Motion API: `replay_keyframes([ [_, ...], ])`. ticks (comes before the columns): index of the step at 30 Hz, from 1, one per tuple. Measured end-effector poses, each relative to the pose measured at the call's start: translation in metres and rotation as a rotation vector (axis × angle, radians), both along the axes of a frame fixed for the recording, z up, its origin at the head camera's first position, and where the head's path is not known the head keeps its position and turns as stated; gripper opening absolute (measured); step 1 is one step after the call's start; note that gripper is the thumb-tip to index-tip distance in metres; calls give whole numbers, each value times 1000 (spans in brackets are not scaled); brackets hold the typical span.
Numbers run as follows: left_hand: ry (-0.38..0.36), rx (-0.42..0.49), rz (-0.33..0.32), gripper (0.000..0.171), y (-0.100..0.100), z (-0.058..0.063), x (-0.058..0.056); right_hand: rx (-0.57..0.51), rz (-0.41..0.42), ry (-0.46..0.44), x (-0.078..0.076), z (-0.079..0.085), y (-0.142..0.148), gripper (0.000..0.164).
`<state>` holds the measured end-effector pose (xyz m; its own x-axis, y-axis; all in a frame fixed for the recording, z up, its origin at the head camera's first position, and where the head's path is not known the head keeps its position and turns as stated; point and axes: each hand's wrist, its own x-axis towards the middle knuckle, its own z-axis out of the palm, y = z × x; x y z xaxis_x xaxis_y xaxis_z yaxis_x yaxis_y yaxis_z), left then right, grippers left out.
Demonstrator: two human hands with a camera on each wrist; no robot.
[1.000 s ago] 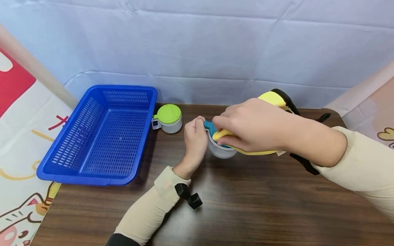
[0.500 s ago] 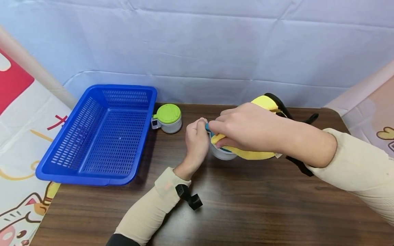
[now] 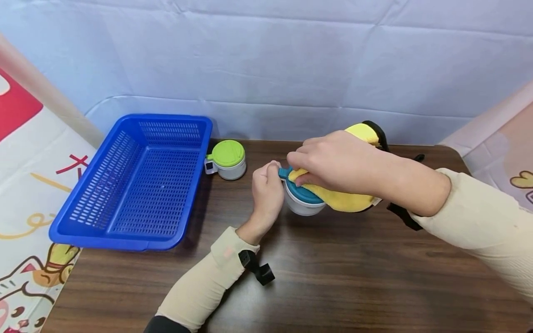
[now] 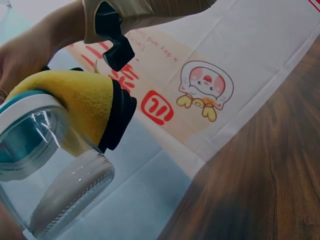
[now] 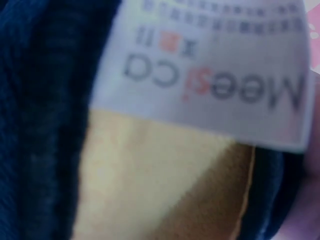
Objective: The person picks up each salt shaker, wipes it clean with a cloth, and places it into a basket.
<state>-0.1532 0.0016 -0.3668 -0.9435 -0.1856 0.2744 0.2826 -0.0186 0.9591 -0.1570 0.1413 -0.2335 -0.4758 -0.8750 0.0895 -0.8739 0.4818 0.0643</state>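
My left hand (image 3: 267,189) grips the handle of a clear seasoning jar (image 3: 305,209) with a teal lid (image 3: 306,195). In my right hand (image 3: 337,162) is a yellow cloth (image 3: 350,201) with black edging, its front end pinched over the lid. In the left wrist view, the glass jar (image 4: 75,200) shows a white layer at its bottom, and the cloth (image 4: 82,100) drapes across the lid's far side. A printed white label (image 5: 200,75) on the cloth fills much of the right wrist view. Most of the left hand is hidden in its own wrist view.
A second jar (image 3: 228,159) with a lime-green lid stands left of my left hand. Beside it is a blue perforated basket (image 3: 195,185). A pale cloth backdrop (image 3: 266,69) rises behind the dark wooden table (image 3: 333,277).
The right hand and cloth dipped toward me, then moved back up over the lid, leaving more of the teal lid showing. The left hand and jar have shifted slightly right.
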Motion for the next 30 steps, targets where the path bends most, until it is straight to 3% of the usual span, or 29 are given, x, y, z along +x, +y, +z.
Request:
replay_keyframes([
  [17, -25, -12, 42, 42, -1, 1, -1, -81, -45, 49, -17, -6, 8, 32],
  [30, -76, -36, 59, 41, -1, -1, 0, -58, -120, 30, -31, -12, 18, 22],
])
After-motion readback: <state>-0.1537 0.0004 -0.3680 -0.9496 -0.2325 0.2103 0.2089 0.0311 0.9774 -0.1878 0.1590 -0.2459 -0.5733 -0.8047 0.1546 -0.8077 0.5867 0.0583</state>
